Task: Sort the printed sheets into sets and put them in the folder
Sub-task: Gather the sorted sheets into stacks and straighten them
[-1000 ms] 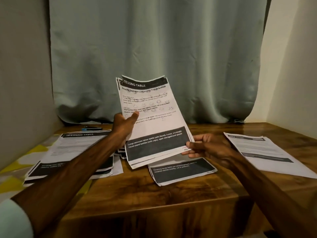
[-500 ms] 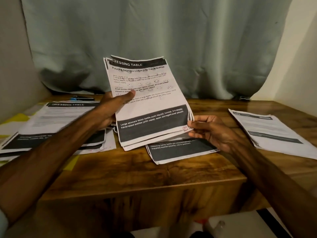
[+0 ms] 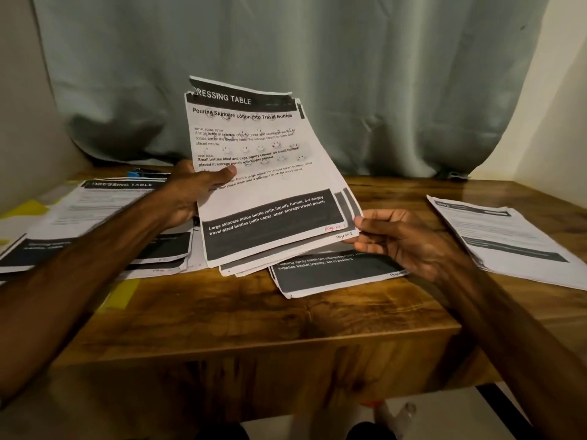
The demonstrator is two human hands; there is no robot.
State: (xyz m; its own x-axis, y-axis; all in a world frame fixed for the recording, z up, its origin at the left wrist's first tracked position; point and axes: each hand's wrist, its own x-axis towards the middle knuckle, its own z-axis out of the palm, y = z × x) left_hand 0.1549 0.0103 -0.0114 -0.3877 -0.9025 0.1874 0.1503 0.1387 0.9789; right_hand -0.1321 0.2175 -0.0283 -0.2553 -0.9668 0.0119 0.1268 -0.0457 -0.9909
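- Holding up one sheaf of white printed sheets (image 3: 270,185) with black header and footer bands, the two hands have it tilted above the brown wooden table (image 3: 254,328). Its top page is headed "DRESSING TABLE".
- The sheaf fans at its lower edge, where at least three sheets show; the full number cannot be told.
- The left hand (image 3: 193,195) grips the sheaf's left edge, with the thumb across the front of the top page and the fingers behind.
- The right hand (image 3: 397,239) pinches the lower right corner, thumb on top and fingers curled beneath.
- Three more piles of the same kind of paper lie flat on the table:
  - the left pile (image 3: 104,211), under the left forearm;
  - the centre pile (image 3: 333,274), just below the sheaf and the right hand;
  - the right pile (image 3: 508,236), apart from the right hand.
- One flat yellow sheet (image 3: 122,292) shows from under the left pile.
- One blue pen (image 3: 136,173) lies at the back left, before the grey-green curtain (image 3: 317,74).
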